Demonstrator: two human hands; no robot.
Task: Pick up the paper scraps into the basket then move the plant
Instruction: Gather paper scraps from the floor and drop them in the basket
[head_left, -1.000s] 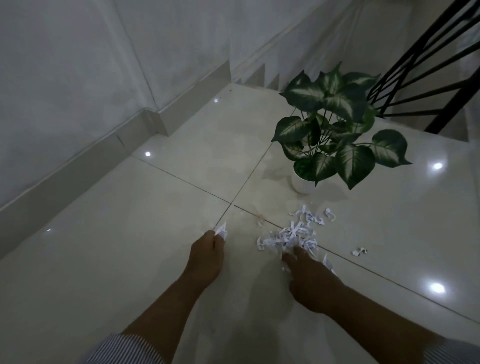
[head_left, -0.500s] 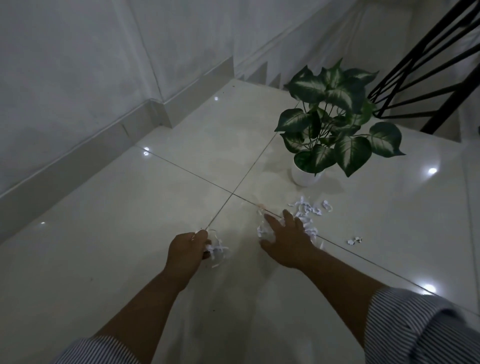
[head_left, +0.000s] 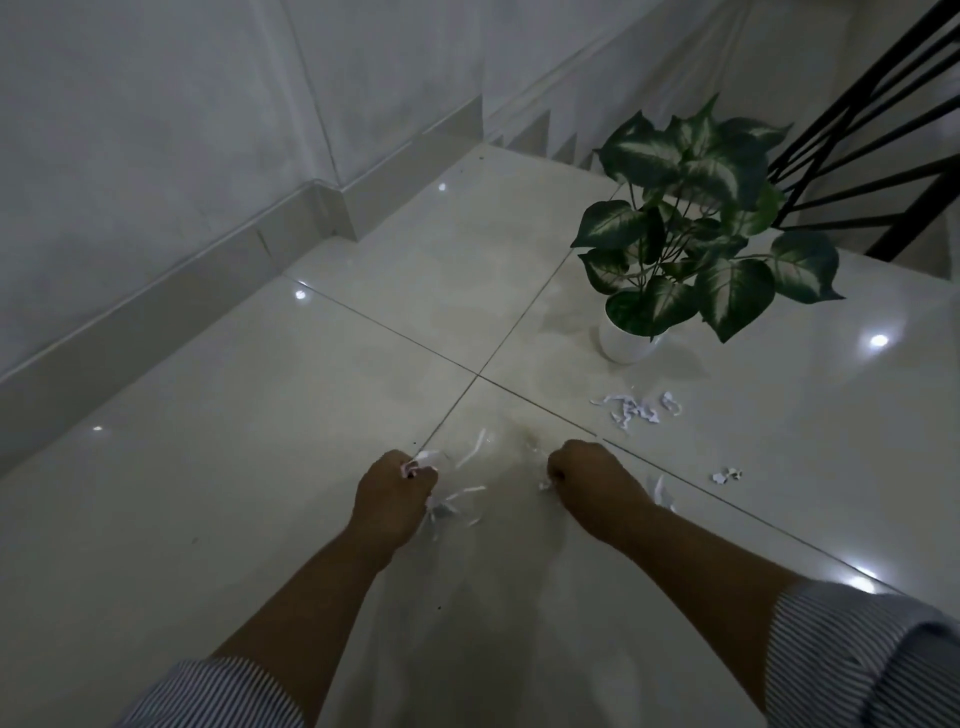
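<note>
While both forearms reach out low over the pale tiled floor (head_left: 260, 467), the left hand (head_left: 392, 496) is curled into a fist on white scraps (head_left: 423, 460), a few strips poking out by the thumb and others trailing loose beneath it; the right hand (head_left: 589, 480) is also balled up tight, knuckles up, with a small bit of paper showing at its left edge, though how much it grips cannot be told; more strips lie on the floor between the two hands and just right of the right wrist; a small heap of scraps (head_left: 636, 408) lies farther off to the right, near the pot (head_left: 626, 345), and a tiny bit (head_left: 726, 474) sits apart on the right; the plant (head_left: 696, 223) stands upright in its white pot at far right, beside the black railing (head_left: 878, 135); striped sleeves (head_left: 857, 654) are rolled back at both elbows; no basket shows.
</note>
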